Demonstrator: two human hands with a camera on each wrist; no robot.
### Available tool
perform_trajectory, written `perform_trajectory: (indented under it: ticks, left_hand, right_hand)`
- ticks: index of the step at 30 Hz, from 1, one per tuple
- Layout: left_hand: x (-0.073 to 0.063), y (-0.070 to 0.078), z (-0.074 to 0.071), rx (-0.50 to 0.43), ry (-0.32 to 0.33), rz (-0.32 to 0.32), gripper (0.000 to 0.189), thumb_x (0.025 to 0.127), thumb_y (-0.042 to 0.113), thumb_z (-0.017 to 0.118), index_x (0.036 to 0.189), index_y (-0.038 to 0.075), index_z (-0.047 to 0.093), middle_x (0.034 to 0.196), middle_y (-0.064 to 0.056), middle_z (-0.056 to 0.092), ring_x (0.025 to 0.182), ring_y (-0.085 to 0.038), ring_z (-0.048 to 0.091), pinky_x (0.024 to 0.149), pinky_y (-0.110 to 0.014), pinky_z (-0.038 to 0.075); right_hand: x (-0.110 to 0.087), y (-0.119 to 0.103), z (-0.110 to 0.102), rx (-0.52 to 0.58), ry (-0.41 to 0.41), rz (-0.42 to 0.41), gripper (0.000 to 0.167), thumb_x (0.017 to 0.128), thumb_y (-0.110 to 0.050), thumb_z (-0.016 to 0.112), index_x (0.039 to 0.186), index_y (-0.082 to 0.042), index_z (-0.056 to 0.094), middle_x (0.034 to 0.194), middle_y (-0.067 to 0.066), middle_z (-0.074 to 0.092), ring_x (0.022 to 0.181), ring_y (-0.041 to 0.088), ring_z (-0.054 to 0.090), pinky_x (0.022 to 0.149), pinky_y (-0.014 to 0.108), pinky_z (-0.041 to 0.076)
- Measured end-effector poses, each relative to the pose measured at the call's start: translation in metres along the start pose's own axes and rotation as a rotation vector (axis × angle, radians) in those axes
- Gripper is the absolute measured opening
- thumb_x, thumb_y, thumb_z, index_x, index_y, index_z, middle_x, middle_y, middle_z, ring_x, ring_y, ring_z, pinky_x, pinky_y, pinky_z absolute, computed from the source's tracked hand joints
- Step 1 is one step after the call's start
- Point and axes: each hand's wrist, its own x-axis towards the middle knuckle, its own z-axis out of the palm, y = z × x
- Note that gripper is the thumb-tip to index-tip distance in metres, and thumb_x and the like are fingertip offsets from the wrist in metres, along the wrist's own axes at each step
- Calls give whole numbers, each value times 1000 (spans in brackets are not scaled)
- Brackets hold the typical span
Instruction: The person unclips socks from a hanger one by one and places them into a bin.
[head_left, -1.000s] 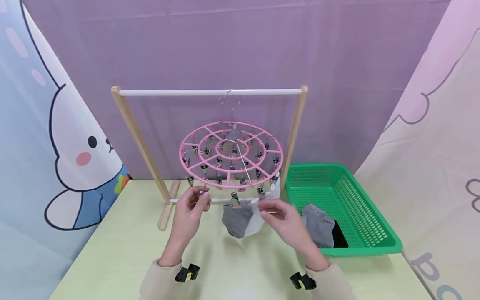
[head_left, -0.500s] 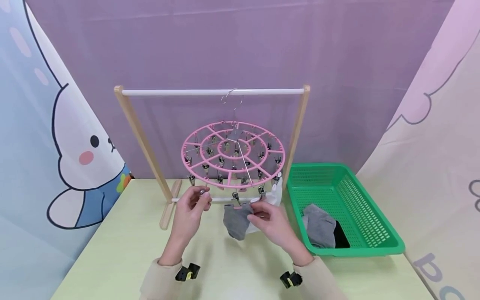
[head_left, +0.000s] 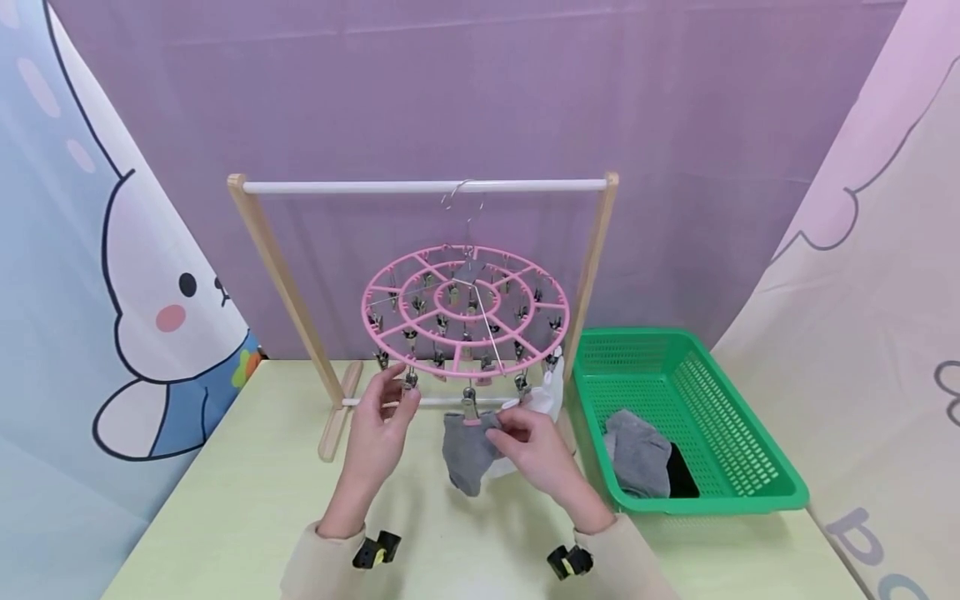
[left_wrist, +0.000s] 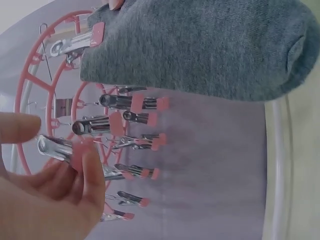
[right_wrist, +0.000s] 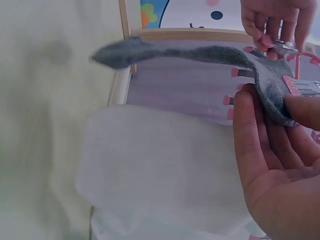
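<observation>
A grey sock (head_left: 467,454) hangs from a pink-tipped metal clip (head_left: 470,408) at the front of the round pink clip hanger (head_left: 465,373). My right hand (head_left: 534,446) pinches the sock's top edge beside that clip, thumb on the near side in the right wrist view. To the left, my left hand (head_left: 381,425) curls its fingers loosely round another clip (left_wrist: 59,148). One digit lies at that clip's pink end (left_wrist: 82,150); another (left_wrist: 20,127) stands a little apart from it. White cloth (right_wrist: 160,165), seemingly a sock, hangs past my right hand, partly hidden by it.
The hanger hooks over the white bar (head_left: 337,187) of a wooden-legged stand (head_left: 281,275). Several bare clips (left_wrist: 132,198) dangle from it. A green basket (head_left: 750,417) at the right holds a grey sock-like piece (head_left: 637,454) and a black piece (head_left: 681,473).
My right hand has moved left onto the grey sock's top edge, and the sock has turned. My left hand has spread slightly, so more of its clip shows.
</observation>
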Motion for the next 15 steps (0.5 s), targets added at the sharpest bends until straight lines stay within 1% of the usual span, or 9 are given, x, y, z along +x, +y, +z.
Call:
perform_trajectory:
  ticks: [2, 4, 7, 9, 10, 12, 14, 15]
  left_hand:
    - [-3, 0, 1, 36, 54, 43, 43, 101, 12, 64, 140, -1, 53, 125, -18, 59, 115, -27, 55, 91, -32, 51]
    - [-5, 1, 3, 60, 124, 115, 41, 98, 7, 66, 137, -2, 55, 128, -18, 57, 118, -27, 53, 91, -36, 50]
    - [-8, 3, 5, 82, 224, 263, 32, 94, 0, 67, 125, -4, 62, 122, -18, 60, 114, -26, 54, 87, -34, 48]
    - [-9, 5, 7, 91, 268, 364, 26, 91, -4, 67, 117, -4, 65, 115, -17, 63, 106, -25, 56, 85, -30, 47]
    - [-9, 6, 9, 94, 283, 412, 23, 89, -6, 67, 112, -5, 67, 110, -17, 65, 102, -26, 57, 84, -29, 47]
    - [-9, 7, 11, 100, 290, 487, 20, 87, -9, 68, 107, -4, 68, 103, -16, 67, 95, -26, 59, 84, -26, 47]
    - [-9, 8, 14, 91, 262, 532, 19, 86, -11, 68, 104, -4, 69, 99, -15, 68, 90, -26, 61, 84, -25, 48]
    - [-9, 9, 16, 81, 234, 542, 19, 87, -11, 67, 104, -4, 69, 98, -14, 69, 89, -26, 62, 84, -25, 50]
  right_hand:
    - [-1, -1, 0, 7, -12, -7, 9, 95, -5, 69, 97, 4, 70, 85, 11, 69, 72, 14, 63, 63, 23, 54]
    - [-2, -1, -1, 11, -23, -17, 9, 96, -5, 69, 96, 4, 70, 84, 12, 69, 72, 14, 63, 64, 23, 54]
    - [-2, -1, -2, 20, -36, -26, 10, 96, -5, 68, 97, 5, 70, 86, 13, 69, 74, 15, 65, 65, 25, 56]
    - [-3, -2, -2, 21, -42, -29, 10, 96, -5, 68, 97, 5, 71, 86, 13, 69, 74, 15, 65, 66, 27, 57]
    - [-3, -2, -3, 22, -42, -29, 10, 96, -5, 68, 97, 5, 71, 86, 13, 69, 74, 14, 65, 66, 28, 58]
    - [-3, -3, -3, 17, -40, -27, 10, 97, -5, 68, 96, 4, 71, 85, 12, 69, 73, 14, 65, 66, 29, 58]
    - [-3, -4, -3, 16, -39, -24, 10, 97, -5, 67, 96, 4, 70, 84, 11, 68, 72, 13, 65, 65, 28, 57]
    - [-3, -5, -3, 15, -37, -21, 9, 97, -5, 67, 96, 4, 70, 84, 11, 68, 72, 13, 64, 64, 27, 56]
